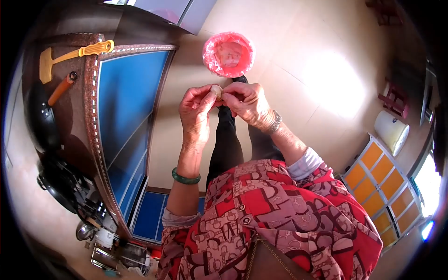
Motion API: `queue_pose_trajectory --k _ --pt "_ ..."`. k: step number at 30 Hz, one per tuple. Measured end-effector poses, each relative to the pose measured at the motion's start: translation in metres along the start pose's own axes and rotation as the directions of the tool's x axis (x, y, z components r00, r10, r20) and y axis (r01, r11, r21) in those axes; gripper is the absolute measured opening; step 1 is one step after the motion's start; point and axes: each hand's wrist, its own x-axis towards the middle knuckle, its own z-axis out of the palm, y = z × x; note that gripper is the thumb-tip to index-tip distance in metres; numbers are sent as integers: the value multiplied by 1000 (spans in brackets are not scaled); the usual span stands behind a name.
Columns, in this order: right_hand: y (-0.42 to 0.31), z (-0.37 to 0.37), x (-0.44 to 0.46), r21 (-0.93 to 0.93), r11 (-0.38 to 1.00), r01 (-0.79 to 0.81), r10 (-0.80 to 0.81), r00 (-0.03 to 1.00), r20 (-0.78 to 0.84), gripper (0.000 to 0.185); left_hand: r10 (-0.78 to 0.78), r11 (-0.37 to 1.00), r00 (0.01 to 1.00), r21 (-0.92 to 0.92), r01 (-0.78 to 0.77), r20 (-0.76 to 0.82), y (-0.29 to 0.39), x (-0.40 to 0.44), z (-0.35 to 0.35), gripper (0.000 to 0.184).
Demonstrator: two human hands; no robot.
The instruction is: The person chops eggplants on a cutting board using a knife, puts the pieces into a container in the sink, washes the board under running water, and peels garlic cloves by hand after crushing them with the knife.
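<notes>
Between both hands, in front of my body, is a small pale piece point(217, 92) that looks like a garlic clove. My left hand point(197, 106), with a green bangle on its wrist, pinches it between thumb and fingers. My right hand point(249, 106), with a metal watch or bracelet on the wrist, has its fingertips closed against the right side of the same piece. Whether loose skin lies in those fingertips is too small to tell. Just beyond the hands, a bin with a pink plastic liner point(208, 65) stands on the floor.
To the left runs a counter with blue cabinet doors point(130, 88), bearing a yellow spatula point(77, 52) and a black wok point(44, 119). On the right are a white bucket point(389, 131), a dark red stool point(395, 99) and an orange-panelled cabinet point(391, 183).
</notes>
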Motion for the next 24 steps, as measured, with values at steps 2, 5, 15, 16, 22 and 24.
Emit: queue_pose_trajectory --k 2,5,15,16,22,24 --pt "7 1 1 -57 997 55 -56 998 -27 11 -1 999 999 40 3 -49 -2 0 1 14" --pt "5 1 -1 -117 988 104 -113 990 -78 9 11 995 998 95 -6 -57 -2 0 4 15" --pt "3 -6 -9 15 997 82 -78 985 -152 12 -29 999 999 -43 31 42 -2 2 14 12" --pt "1 -6 -10 75 996 39 -30 992 -123 13 -8 999 999 -52 10 40 -1 2 15 13" --pt "5 -10 -10 80 986 147 -142 987 -70 14 12 997 1000 72 -11 -13 5 1 24 14" --pt "2 -11 -11 75 990 117 -113 992 -57 14 22 994 1000 106 -21 -3 5 1 24 15"
